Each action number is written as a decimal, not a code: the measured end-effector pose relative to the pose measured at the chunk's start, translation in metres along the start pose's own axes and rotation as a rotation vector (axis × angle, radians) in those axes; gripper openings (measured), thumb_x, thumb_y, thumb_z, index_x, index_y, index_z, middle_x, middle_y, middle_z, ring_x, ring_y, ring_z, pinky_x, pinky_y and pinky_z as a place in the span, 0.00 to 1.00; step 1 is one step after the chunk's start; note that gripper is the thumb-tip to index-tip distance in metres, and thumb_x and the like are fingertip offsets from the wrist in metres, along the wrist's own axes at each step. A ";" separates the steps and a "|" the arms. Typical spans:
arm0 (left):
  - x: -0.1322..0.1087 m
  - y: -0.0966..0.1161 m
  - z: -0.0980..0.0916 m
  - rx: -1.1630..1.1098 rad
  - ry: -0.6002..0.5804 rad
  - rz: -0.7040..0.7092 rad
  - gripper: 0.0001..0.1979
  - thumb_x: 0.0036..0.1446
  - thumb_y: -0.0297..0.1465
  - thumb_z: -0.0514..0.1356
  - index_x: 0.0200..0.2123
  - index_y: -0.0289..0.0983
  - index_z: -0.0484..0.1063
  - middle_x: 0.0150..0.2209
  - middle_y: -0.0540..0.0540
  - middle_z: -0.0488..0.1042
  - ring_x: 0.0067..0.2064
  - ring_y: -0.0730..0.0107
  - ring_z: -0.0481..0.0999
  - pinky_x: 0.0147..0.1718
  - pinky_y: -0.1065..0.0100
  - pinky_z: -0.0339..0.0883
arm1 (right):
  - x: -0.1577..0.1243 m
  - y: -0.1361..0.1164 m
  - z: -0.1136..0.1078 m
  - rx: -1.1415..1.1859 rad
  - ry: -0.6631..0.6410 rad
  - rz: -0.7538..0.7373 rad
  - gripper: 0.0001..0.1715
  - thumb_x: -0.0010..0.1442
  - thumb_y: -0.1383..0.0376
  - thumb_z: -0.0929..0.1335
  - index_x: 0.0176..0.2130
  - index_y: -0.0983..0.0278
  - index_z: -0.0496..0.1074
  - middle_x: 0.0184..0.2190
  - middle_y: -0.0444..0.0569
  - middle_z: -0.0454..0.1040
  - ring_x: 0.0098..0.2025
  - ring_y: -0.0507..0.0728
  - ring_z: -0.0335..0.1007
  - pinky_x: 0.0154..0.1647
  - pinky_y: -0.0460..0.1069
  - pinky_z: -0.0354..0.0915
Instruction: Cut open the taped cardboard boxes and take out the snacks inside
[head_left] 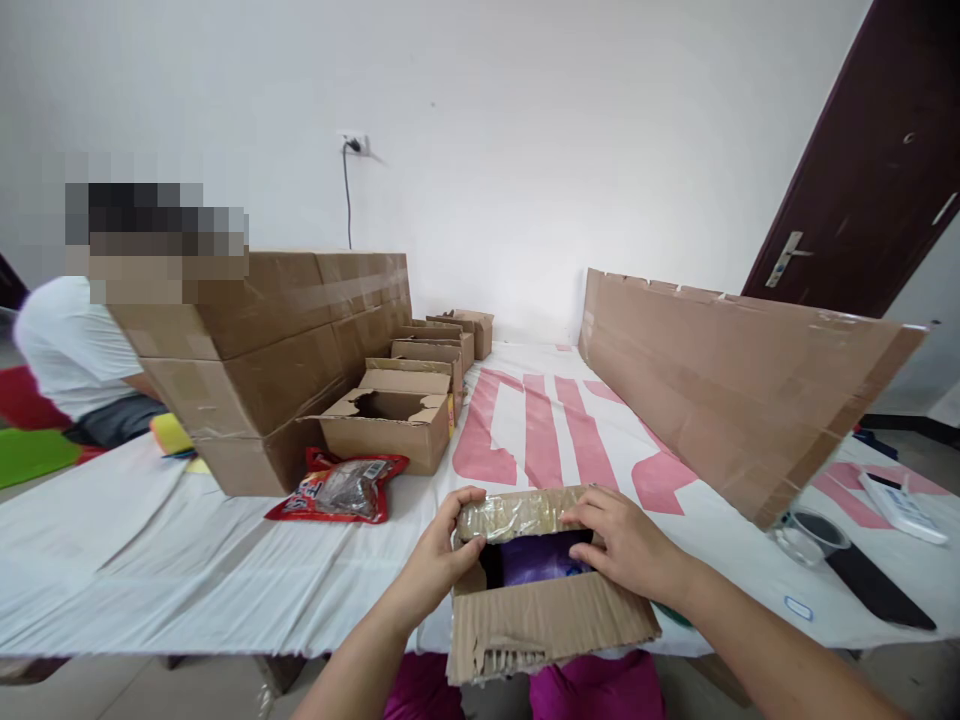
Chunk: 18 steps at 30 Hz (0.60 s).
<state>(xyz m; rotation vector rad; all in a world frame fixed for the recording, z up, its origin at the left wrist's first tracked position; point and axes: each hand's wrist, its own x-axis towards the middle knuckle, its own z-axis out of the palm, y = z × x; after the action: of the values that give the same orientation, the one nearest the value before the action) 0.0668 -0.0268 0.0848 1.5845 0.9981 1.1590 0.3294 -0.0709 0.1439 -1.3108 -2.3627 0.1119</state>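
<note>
Directly in front of me at the table's near edge is a small cardboard box (551,615), its near flap folded out towards me. Inside lies something purple and shiny (540,560); its kind is unclear. My left hand (450,550) pinches the left end of the box's far flap (517,515), which has clear tape over it. At the flap's right end, my right hand (619,535) grips with fingers on top and thumb below. A red-edged plastic packet (341,487) with dark contents rests to the left, apart from both hands.
Several open boxes (390,435) line the left side before a wall of stacked cartons (277,345). A cardboard panel (720,380) stands at right. Beyond its near end are a clear cup (810,535), a black flat object (881,590) and a white packet (904,508). Another person (82,345) sits far left.
</note>
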 end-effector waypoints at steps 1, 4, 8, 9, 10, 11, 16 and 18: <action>0.000 -0.001 0.000 -0.003 0.003 -0.007 0.24 0.46 0.31 0.61 0.49 0.38 0.66 0.50 0.43 0.69 0.52 0.58 0.68 0.52 0.61 0.60 | 0.000 0.000 0.000 0.000 -0.013 -0.001 0.17 0.52 0.70 0.73 0.44 0.61 0.74 0.39 0.48 0.73 0.45 0.58 0.69 0.47 0.53 0.66; 0.001 -0.004 0.001 -0.015 0.008 -0.022 0.28 0.44 0.31 0.61 0.51 0.38 0.64 0.52 0.41 0.68 0.55 0.56 0.67 0.54 0.60 0.59 | 0.000 0.000 0.000 -0.001 -0.042 0.013 0.19 0.52 0.71 0.73 0.45 0.61 0.74 0.38 0.49 0.74 0.44 0.58 0.69 0.47 0.53 0.66; 0.002 -0.005 0.000 -0.015 -0.009 -0.054 0.34 0.43 0.33 0.64 0.56 0.38 0.60 0.57 0.40 0.65 0.58 0.55 0.65 0.57 0.59 0.56 | 0.001 0.001 0.000 0.000 -0.057 0.025 0.18 0.51 0.71 0.73 0.44 0.62 0.75 0.37 0.49 0.74 0.43 0.58 0.69 0.46 0.53 0.66; 0.002 -0.004 0.000 -0.016 -0.018 -0.066 0.36 0.43 0.33 0.64 0.57 0.38 0.60 0.58 0.39 0.65 0.58 0.54 0.65 0.57 0.59 0.57 | 0.001 0.001 0.001 0.003 -0.055 0.027 0.18 0.51 0.71 0.73 0.44 0.62 0.75 0.37 0.49 0.74 0.43 0.58 0.69 0.45 0.53 0.66; 0.002 -0.004 0.000 -0.019 -0.024 -0.075 0.36 0.43 0.34 0.65 0.57 0.38 0.60 0.58 0.39 0.65 0.58 0.54 0.66 0.56 0.59 0.58 | 0.001 0.001 0.001 0.006 -0.052 0.026 0.18 0.51 0.71 0.73 0.43 0.62 0.75 0.37 0.49 0.74 0.42 0.58 0.69 0.45 0.53 0.66; 0.002 -0.004 0.000 -0.022 -0.023 -0.078 0.36 0.43 0.34 0.65 0.57 0.38 0.60 0.57 0.39 0.66 0.57 0.54 0.67 0.56 0.58 0.58 | 0.001 0.001 0.002 0.010 -0.046 0.024 0.18 0.51 0.71 0.73 0.43 0.62 0.75 0.36 0.48 0.74 0.42 0.58 0.69 0.44 0.53 0.66; 0.001 -0.003 0.001 -0.013 0.019 -0.071 0.33 0.42 0.33 0.65 0.54 0.37 0.62 0.55 0.39 0.67 0.56 0.54 0.67 0.55 0.58 0.59 | -0.001 0.001 0.003 0.036 -0.033 0.027 0.15 0.51 0.73 0.72 0.41 0.62 0.74 0.33 0.46 0.73 0.39 0.57 0.69 0.43 0.53 0.65; 0.000 -0.002 0.002 -0.006 0.017 -0.079 0.35 0.42 0.33 0.64 0.55 0.37 0.60 0.54 0.40 0.67 0.54 0.55 0.68 0.54 0.58 0.58 | -0.001 0.001 0.003 0.043 -0.040 0.038 0.14 0.52 0.73 0.71 0.40 0.62 0.74 0.31 0.45 0.72 0.37 0.57 0.68 0.42 0.53 0.64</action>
<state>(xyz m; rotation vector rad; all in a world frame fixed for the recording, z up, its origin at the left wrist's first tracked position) 0.0681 -0.0263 0.0826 1.5196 1.0584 1.1220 0.3295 -0.0711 0.1405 -1.3448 -2.3556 0.2005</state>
